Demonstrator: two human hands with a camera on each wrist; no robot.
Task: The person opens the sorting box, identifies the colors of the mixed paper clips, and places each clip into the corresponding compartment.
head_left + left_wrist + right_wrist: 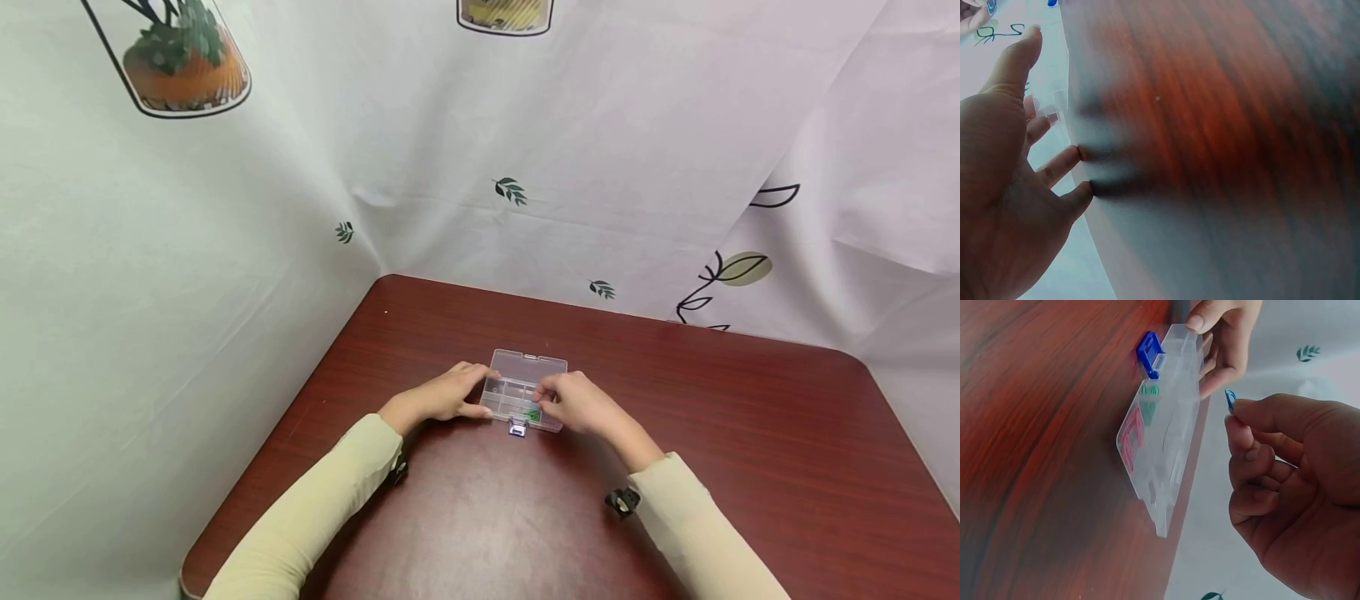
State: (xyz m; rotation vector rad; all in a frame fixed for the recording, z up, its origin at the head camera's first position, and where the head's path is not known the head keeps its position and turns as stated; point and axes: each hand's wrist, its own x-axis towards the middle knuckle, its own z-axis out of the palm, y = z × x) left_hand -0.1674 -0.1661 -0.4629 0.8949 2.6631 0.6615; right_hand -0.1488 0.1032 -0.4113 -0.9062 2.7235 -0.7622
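Observation:
A clear plastic compartment box (491, 400) lies on the table with its lid (536, 367) raised back on the far side. My left hand (447, 392) holds its left end, thumb at the near corner and index finger farther back. Over the right part of the box, my right hand (576, 404) pinches a small blue paper clip (1230, 399) between thumb and index finger. Through the box wall, pink paper clips (1130, 440) show in one compartment and green paper clips (1149, 391) in the one beside it. A blue latch (1149, 355) hangs from the front edge.
The brown wooden table (720, 433) extends around the box on all sides. Behind it and to the left hangs a white cloth (450, 150) printed with leaves and plants. A dark wrist strap (622, 502) sits at my right sleeve.

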